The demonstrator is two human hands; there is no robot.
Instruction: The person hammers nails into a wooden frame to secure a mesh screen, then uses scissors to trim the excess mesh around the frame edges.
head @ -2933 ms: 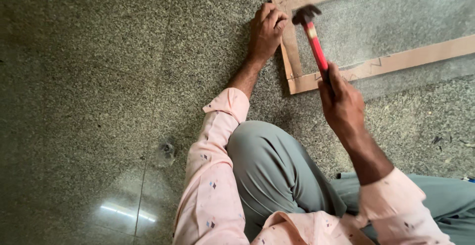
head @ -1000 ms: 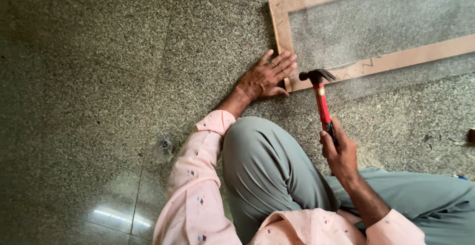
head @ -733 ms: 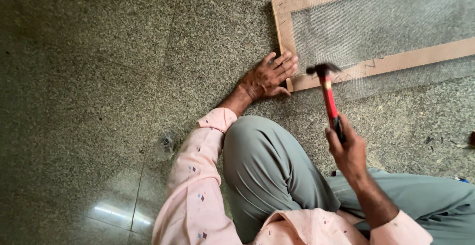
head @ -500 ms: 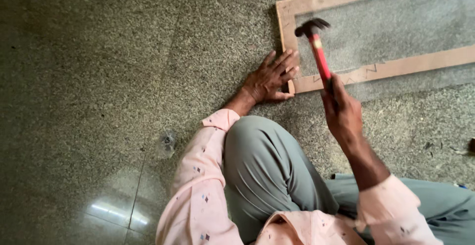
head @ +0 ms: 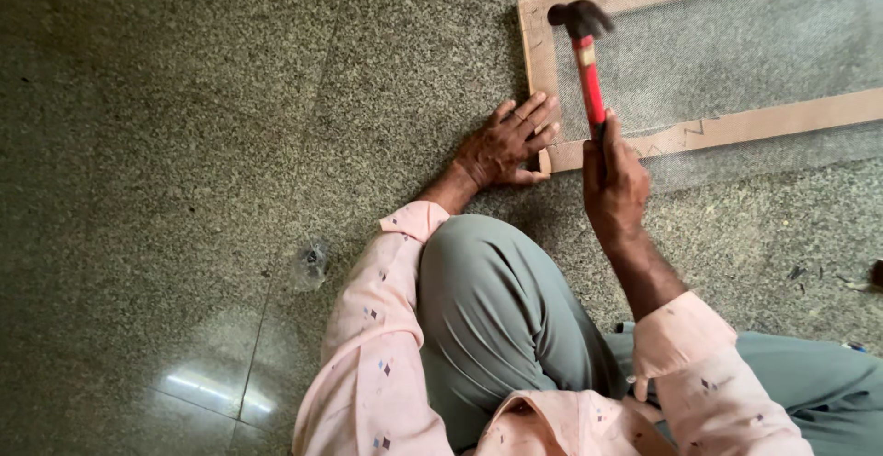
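Speckled floor (head: 184, 97) | left hand (head: 501, 148) spread, bracing wooden frame (head: 538, 60) | right hand (head: 614, 180) gripping red hammer (head: 589, 74)

right hand (head: 614, 180) gripping hammer (head: 585, 60) (red-handled), left hand (head: 504, 146) on frame (head: 538, 51)

Speckled grey stone floor (head: 166, 125), polished, light glare lower left.

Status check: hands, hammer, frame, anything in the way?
Right hand gripping red-handled hammer, head raised over the frame corner. Left hand flat on the floor against the wooden frame. Mesh across frame; nothing blocking the corner.
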